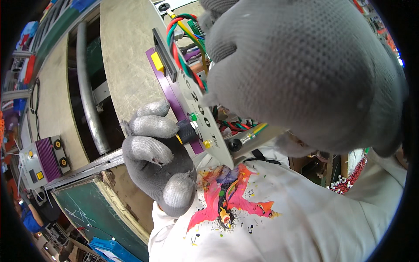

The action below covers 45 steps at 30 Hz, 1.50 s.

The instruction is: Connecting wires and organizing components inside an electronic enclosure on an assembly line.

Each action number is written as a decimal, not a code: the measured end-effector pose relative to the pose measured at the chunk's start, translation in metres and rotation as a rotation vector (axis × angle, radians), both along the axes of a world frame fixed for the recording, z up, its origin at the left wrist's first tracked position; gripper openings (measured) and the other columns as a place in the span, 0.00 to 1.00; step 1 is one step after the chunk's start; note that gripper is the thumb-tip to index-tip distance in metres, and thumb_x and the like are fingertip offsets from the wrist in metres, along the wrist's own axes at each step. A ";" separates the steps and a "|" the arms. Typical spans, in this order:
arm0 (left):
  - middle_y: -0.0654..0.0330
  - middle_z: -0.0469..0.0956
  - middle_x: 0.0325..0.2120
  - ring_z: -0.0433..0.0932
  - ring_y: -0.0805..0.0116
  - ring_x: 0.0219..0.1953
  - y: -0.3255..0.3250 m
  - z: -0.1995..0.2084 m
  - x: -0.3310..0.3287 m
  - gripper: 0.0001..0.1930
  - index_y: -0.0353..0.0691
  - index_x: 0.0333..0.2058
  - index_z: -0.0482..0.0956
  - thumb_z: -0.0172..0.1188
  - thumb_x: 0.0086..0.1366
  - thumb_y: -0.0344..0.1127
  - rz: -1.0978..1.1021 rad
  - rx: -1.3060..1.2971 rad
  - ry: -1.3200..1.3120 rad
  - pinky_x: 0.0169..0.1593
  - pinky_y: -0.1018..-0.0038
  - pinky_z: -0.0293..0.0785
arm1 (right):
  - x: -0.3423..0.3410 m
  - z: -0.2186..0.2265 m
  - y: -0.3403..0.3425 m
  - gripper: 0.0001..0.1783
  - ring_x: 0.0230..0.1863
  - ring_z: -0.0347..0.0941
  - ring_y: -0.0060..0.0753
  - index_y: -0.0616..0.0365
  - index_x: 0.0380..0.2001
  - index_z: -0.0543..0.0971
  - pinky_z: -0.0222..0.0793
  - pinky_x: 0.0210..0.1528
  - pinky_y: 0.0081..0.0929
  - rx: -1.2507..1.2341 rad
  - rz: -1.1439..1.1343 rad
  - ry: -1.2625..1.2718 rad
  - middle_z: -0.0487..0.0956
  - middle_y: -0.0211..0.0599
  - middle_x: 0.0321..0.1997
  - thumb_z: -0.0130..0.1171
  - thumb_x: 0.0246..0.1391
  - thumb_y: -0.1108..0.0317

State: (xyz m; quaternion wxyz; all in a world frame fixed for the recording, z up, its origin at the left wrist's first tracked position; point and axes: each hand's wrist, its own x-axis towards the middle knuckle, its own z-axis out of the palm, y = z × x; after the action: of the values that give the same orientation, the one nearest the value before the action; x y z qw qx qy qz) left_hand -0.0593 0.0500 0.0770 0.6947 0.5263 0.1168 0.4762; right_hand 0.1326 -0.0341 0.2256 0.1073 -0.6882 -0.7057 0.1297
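Note:
Tilted up in front of me is an open electrical device with a grey metal front panel (203,114) and a purple strip (173,99). The panel carries a yellow switch (157,63), a black knob (187,132), and small green and yellow lights. Gloved in grey, my left hand (159,153) curls its fingers at the knob. My right hand (305,74), in the same kind of glove, looms large behind the panel with its fingers bent. Whatever its fingertips grip is hidden. Twisted red, green and black wires (178,48) run along the panel's back.
Another device with a purple finned case (49,158) stands on the left. Beside a wooden board (126,48) runs a metal tube (89,96). A green board (102,214) and a blue box (114,249) lie lower left. Red wires with white connectors (345,185) hang at right.

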 end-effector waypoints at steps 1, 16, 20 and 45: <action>0.52 0.75 0.35 0.70 0.51 0.54 0.000 -0.001 0.001 0.29 0.43 0.29 0.67 0.77 0.45 0.55 0.024 0.010 -0.007 0.62 0.52 0.61 | -0.001 0.000 0.000 0.08 0.37 0.73 0.41 0.54 0.20 0.79 0.69 0.38 0.38 -0.004 0.000 -0.001 0.78 0.33 0.30 0.65 0.29 0.73; 0.48 0.72 0.46 0.74 0.54 0.52 0.004 -0.026 0.009 0.46 0.39 0.49 0.69 0.77 0.42 0.67 0.051 0.516 -0.033 0.58 0.55 0.72 | 0.008 -0.004 0.007 0.07 0.38 0.73 0.40 0.55 0.19 0.78 0.69 0.38 0.38 0.013 -0.017 -0.014 0.77 0.34 0.30 0.65 0.29 0.74; 0.50 0.73 0.43 0.73 0.55 0.51 0.004 -0.023 0.004 0.44 0.41 0.47 0.69 0.76 0.43 0.68 0.094 0.583 0.095 0.58 0.55 0.71 | 0.007 -0.001 0.009 0.07 0.38 0.73 0.40 0.55 0.19 0.78 0.70 0.38 0.38 0.004 -0.016 -0.029 0.76 0.34 0.30 0.65 0.29 0.74; 0.61 0.72 0.30 0.74 0.61 0.35 -0.003 -0.023 0.027 0.31 0.49 0.33 0.69 0.82 0.34 0.46 0.272 0.487 0.082 0.43 0.62 0.72 | 0.005 -0.009 0.014 0.10 0.39 0.74 0.36 0.56 0.18 0.79 0.70 0.44 0.35 -0.177 -0.219 0.187 0.74 0.33 0.29 0.67 0.25 0.70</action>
State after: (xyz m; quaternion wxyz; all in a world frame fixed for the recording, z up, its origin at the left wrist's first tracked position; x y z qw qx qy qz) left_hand -0.0328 0.0466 0.0536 0.4721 0.6761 0.0966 0.5574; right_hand 0.1372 -0.0205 0.2171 0.1250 -0.7527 -0.5993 0.2420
